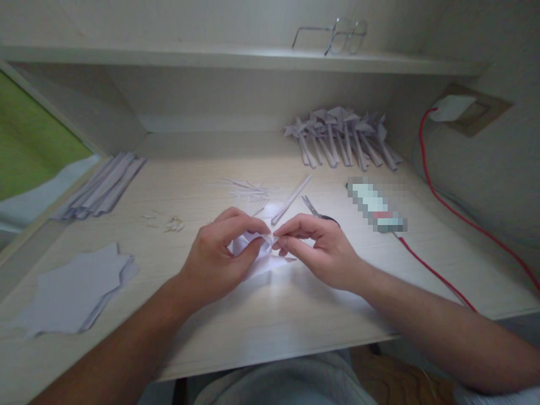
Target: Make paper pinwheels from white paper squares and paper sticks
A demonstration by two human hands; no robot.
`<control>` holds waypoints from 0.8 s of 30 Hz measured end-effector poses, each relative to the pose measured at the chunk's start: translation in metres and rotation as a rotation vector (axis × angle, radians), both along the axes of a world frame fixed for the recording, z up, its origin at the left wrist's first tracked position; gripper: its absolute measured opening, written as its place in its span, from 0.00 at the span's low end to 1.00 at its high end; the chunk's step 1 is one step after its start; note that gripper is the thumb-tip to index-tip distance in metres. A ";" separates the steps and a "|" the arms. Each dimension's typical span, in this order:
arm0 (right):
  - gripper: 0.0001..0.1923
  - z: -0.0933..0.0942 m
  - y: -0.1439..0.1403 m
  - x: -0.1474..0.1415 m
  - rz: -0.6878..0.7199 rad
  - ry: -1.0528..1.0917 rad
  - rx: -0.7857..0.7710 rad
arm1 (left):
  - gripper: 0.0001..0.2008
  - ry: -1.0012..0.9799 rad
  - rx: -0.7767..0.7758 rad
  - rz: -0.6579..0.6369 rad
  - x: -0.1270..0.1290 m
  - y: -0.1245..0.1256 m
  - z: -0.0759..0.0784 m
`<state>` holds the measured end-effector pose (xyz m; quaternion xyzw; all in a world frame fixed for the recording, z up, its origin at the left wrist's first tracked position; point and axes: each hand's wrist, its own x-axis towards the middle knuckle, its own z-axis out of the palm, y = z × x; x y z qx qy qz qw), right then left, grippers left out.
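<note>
My left hand (pixel 228 247) is closed around a white paper pinwheel (pixel 264 267), its thumb and forefinger pinching near the centre. My right hand (pixel 323 247) pinches at that same centre from the other side, with the fingertips of both hands almost touching. Whatever lies between the right fingertips is too small to make out. Just beyond the hands, a rolled paper stick (pixel 291 199) lies slantwise on the desk. Small scissors (pixel 318 212) with dark handles rest beside it, blades pointing away. Thin paper strips (pixel 248 190) are scattered behind the left hand.
Finished paper pinwheels (pixel 341 138) lie in a row at the back right. Rolled paper tubes (pixel 101 188) are piled at the left, above stacked cut paper sheets (pixel 80 289). Small yellowish bits (pixel 172 224) lie nearby. A phone (pixel 375 205) trails a red cable (pixel 439 278). Glasses (pixel 348 36) sit on the shelf.
</note>
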<state>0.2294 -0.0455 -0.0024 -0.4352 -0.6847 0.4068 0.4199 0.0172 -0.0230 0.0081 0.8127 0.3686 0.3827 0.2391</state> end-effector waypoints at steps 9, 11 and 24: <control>0.09 0.002 -0.001 0.000 -0.009 -0.062 0.088 | 0.08 -0.003 0.030 0.003 -0.001 0.001 0.002; 0.10 0.001 -0.001 0.001 -0.016 -0.090 0.114 | 0.08 0.006 0.056 -0.004 -0.001 0.001 0.000; 0.09 -0.001 0.000 0.000 0.044 -0.091 0.130 | 0.08 0.061 0.154 -0.068 -0.003 0.001 -0.001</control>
